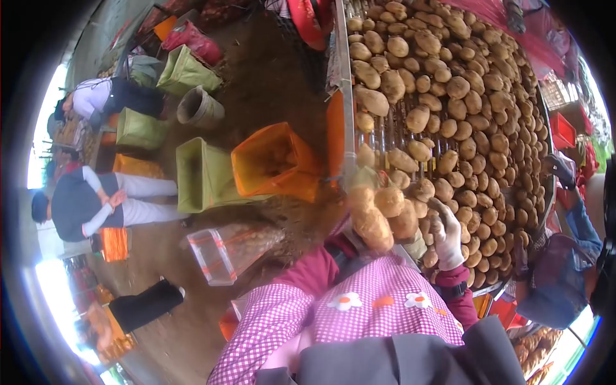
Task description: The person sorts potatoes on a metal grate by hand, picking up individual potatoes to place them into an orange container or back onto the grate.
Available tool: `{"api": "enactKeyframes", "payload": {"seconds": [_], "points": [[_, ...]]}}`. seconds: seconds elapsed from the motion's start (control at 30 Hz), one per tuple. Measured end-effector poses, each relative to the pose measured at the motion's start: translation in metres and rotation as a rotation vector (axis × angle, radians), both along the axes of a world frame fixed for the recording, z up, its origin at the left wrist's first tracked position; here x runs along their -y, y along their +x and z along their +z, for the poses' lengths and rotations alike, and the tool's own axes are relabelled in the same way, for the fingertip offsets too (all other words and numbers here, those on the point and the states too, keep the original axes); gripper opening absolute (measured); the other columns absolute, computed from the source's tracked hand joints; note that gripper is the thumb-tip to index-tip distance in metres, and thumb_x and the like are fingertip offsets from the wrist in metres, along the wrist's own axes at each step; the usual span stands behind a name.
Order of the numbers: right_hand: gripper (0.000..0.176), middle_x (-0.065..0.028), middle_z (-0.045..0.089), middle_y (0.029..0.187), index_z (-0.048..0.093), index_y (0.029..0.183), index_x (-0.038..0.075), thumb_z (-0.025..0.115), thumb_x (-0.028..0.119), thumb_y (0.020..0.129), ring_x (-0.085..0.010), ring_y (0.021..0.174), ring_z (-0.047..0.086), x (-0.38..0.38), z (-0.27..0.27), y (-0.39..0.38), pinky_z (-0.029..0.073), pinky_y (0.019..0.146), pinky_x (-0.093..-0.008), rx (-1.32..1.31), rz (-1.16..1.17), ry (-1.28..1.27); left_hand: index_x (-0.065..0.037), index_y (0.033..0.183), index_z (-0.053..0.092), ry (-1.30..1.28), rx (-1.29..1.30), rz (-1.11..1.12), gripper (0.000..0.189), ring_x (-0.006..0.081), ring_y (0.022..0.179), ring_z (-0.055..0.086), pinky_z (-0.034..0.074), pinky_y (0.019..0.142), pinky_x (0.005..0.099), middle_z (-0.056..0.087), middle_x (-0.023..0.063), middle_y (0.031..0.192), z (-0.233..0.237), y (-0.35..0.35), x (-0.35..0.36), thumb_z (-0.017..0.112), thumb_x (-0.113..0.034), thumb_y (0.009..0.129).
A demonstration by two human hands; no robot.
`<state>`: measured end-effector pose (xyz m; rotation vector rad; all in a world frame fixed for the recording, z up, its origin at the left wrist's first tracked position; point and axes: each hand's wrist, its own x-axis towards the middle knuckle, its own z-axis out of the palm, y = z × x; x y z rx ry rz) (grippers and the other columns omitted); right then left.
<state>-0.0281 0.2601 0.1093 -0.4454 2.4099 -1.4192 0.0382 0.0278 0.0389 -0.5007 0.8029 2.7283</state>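
Observation:
Several large potatoes (372, 230) bunch together at the near edge of a sorting conveyor (348, 83). They sit over my left hand (364, 178), so most of that hand is hidden; only what looks like a blurred, greenish glove tip shows beyond them. It appears to hold these potatoes. My right hand (448, 240), in a whitish glove, rests among potatoes on the conveyor's near part. Its fingers are bent but apart, near a smaller potato (422, 190), and I see nothing gripped in them. More potatoes (475, 122) cover the conveyor, with rollers showing through on the left.
Left of the conveyor stand an orange crate bag (277, 160), a green bag (208, 176), a grey bucket (200, 107) and a clear bag (234, 252) on the dirt floor. Co-workers stand at left; a co-worker's dark-gloved hand (561, 172) is at the conveyor's right edge.

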Motion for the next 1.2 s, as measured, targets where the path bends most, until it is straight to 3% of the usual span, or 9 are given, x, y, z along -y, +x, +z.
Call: {"api": "enactKeyframes", "payload": {"seconds": [0.13, 0.27, 0.43, 0.6, 0.63, 0.7, 0.87, 1.0, 1.2], "points": [[0.038, -0.0143, 0.073, 0.12, 0.064, 0.134, -0.003, 0.061, 0.014, 0.1, -0.0197, 0.108, 0.067, -0.016, 0.004, 0.007, 0.053, 0.094, -0.0327, 0.158, -0.13, 0.049, -0.013, 0.13, 0.051, 0.192, 0.154, 0.238, 0.047, 0.0251, 0.111, 0.058, 0.052, 0.093, 0.042, 0.06, 0.0043, 0.122, -0.024, 0.036, 0.04, 0.061, -0.045, 0.097], [0.033, -0.0125, 0.074, 0.114, 0.067, 0.129, -0.003, 0.062, 0.012, 0.1, -0.0159, 0.092, 0.067, -0.041, -0.016, 0.029, 0.054, 0.085, -0.0302, 0.075, -0.165, 0.13, -0.014, 0.129, 0.051, 0.262, 0.243, 0.493, 0.046, 0.0253, 0.113, 0.057, 0.052, 0.092, 0.042, 0.059, 0.0037, 0.123, -0.059, 0.086, 0.1, 0.059, -0.047, 0.098], [0.034, -0.0104, 0.074, 0.112, 0.066, 0.132, -0.004, 0.059, 0.012, 0.102, -0.0117, 0.086, 0.067, -0.068, -0.046, 0.067, 0.055, 0.077, -0.0251, 0.342, -0.198, 0.122, -0.015, 0.128, 0.051, 0.202, 0.173, 0.714, 0.046, 0.0255, 0.114, 0.057, 0.052, 0.092, 0.042, 0.059, 0.003, 0.123, -0.096, 0.122, 0.186, 0.057, -0.05, 0.099], [0.035, -0.0076, 0.072, 0.1, 0.065, 0.133, -0.003, 0.059, 0.012, 0.103, -0.0101, 0.075, 0.064, -0.072, -0.052, 0.075, 0.053, 0.067, -0.0237, 0.413, -0.233, 0.104, -0.017, 0.13, 0.053, 0.239, -0.217, 0.723, 0.04, 0.0279, 0.118, 0.057, 0.05, 0.096, 0.0465, 0.061, 0.0026, 0.126, -0.061, 0.067, 0.249, 0.051, -0.046, 0.103], [0.035, -0.0072, 0.072, 0.099, 0.065, 0.134, -0.003, 0.06, 0.012, 0.103, -0.0099, 0.075, 0.064, -0.074, -0.056, 0.074, 0.053, 0.067, -0.0235, 0.407, -0.246, 0.077, -0.015, 0.132, 0.056, 0.174, -0.586, 0.604, 0.042, 0.0289, 0.124, 0.057, 0.051, 0.097, 0.0486, 0.062, 0.0018, 0.133, -0.104, 0.047, 0.276, 0.05, -0.046, 0.103], [0.033, -0.0081, 0.073, 0.101, 0.066, 0.131, -0.003, 0.06, 0.011, 0.102, -0.0121, 0.08, 0.066, -0.085, -0.07, 0.072, 0.054, 0.073, -0.0252, 0.382, -0.283, 0.044, -0.014, 0.131, 0.061, 0.138, -0.789, 0.531, 0.044, 0.0302, 0.126, 0.059, 0.052, 0.096, 0.0506, 0.064, 0.0019, 0.136, -0.149, 0.031, 0.306, 0.051, -0.046, 0.102], [0.032, -0.0109, 0.075, 0.111, 0.068, 0.129, -0.003, 0.062, 0.009, 0.1, -0.0172, 0.098, 0.07, -0.072, -0.037, 0.064, 0.056, 0.086, -0.0291, 0.312, -0.288, 0.115, -0.012, 0.118, 0.071, 0.278, 0.072, 0.835, 0.043, 0.0314, 0.109, 0.069, 0.056, 0.089, 0.0504, 0.074, 0.0064, 0.118, -0.157, 0.093, 0.271, 0.058, -0.047, 0.097], [0.032, -0.0108, 0.077, 0.112, 0.07, 0.128, -0.001, 0.064, 0.012, 0.099, -0.0163, 0.098, 0.071, -0.08, -0.053, 0.073, 0.056, 0.087, -0.0292, 0.366, -0.312, 0.202, -0.01, 0.119, 0.071, 0.465, 0.053, 0.824, 0.059, 0.0328, 0.1, 0.071, 0.056, 0.091, 0.0525, 0.076, 0.0092, 0.11, -0.157, 0.129, 0.26, 0.062, -0.061, 0.091], [0.033, -0.008, 0.074, 0.107, 0.066, 0.131, -0.004, 0.058, 0.012, 0.104, -0.0121, 0.085, 0.068, -0.087, -0.075, 0.079, 0.056, 0.072, -0.0241, 0.327, -0.3, 0.171, -0.019, 0.127, 0.066, 0.245, 0.063, 0.825, 0.078, 0.0327, 0.111, 0.066, 0.055, 0.094, 0.0546, 0.071, 0.0066, 0.121, -0.145, 0.14, 0.276, 0.065, -0.082, 0.08]]}}
